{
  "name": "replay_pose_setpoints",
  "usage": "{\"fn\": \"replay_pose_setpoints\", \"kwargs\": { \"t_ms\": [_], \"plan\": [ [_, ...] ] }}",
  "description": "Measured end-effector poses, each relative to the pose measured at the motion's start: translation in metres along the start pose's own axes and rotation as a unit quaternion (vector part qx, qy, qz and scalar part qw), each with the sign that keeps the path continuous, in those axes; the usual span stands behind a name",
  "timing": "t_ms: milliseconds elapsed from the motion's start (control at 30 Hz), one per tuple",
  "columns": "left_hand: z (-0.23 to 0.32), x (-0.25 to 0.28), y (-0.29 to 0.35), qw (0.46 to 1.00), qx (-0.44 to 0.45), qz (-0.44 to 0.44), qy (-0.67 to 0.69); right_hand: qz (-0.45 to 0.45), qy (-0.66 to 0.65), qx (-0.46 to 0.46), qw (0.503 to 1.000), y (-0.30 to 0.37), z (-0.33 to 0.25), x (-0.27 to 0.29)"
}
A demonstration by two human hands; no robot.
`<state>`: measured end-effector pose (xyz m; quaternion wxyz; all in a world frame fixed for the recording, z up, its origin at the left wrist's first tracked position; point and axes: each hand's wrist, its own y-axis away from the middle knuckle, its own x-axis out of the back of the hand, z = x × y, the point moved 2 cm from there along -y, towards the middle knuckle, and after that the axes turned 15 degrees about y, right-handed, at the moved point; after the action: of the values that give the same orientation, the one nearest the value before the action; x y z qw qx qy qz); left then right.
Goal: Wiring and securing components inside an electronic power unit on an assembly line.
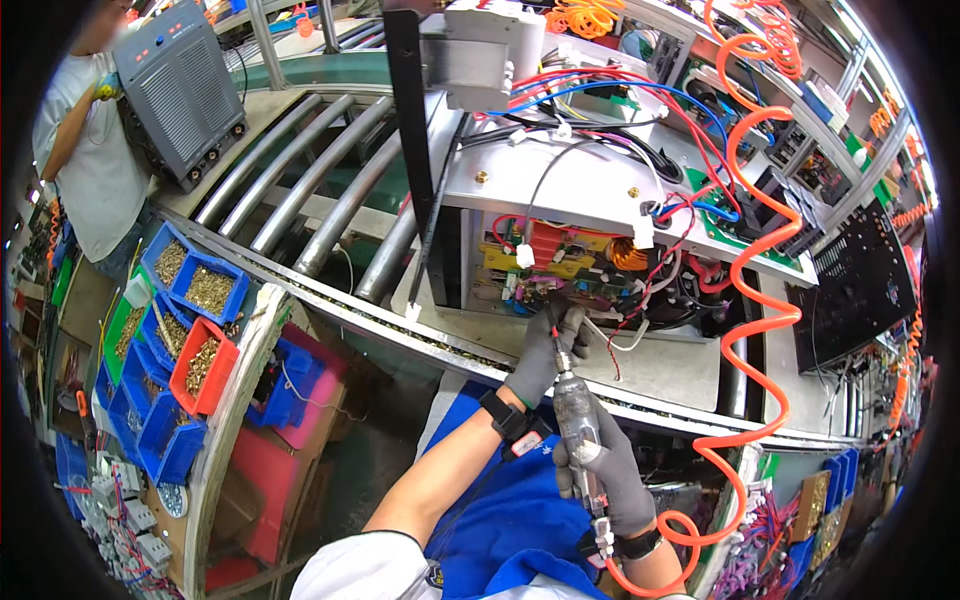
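My right hand (622, 470), in a grey glove, is wrapped around a silver air screwdriver (574, 405). Its thin bit points up and away toward the lower front of an open metal equipment chassis (500, 185). Alongside the bit, my gloved left hand (538, 362) reaches to the chassis opening with its fingers drawn together; what they grip, if anything, is hidden. Inside the opening are circuit boards with a copper coil (627, 254), and white connectors (525, 256) hang on wires in front. An orange coiled air hose (765, 265) runs to the screwdriver's rear end.
A roller conveyor (330, 215) extends to the left. Blue bins (215, 288) and a red bin (203, 368) of small fasteners stand at left. Further back, another person (95, 150) touches a grey machine (180, 90). A black panel (860, 285) stands at right.
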<state>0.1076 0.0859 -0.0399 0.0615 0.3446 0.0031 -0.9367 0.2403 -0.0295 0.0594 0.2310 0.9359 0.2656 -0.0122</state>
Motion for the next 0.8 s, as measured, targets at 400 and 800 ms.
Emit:
{"fn": "replay_pose_setpoints", "kwargs": {
  "t_ms": [400, 800],
  "plan": [
    [0.072, 0.030, 0.026, 0.812, -0.332, 0.185, -0.443, -0.141, -0.255, 0.050, 0.955, -0.020, 0.043, 0.015],
    [0.100, 0.015, -0.003, 0.707, -0.202, 0.233, -0.637, 0.025, -0.024, 0.047, 0.998, -0.026, 0.034, -0.042]
  ]
}}
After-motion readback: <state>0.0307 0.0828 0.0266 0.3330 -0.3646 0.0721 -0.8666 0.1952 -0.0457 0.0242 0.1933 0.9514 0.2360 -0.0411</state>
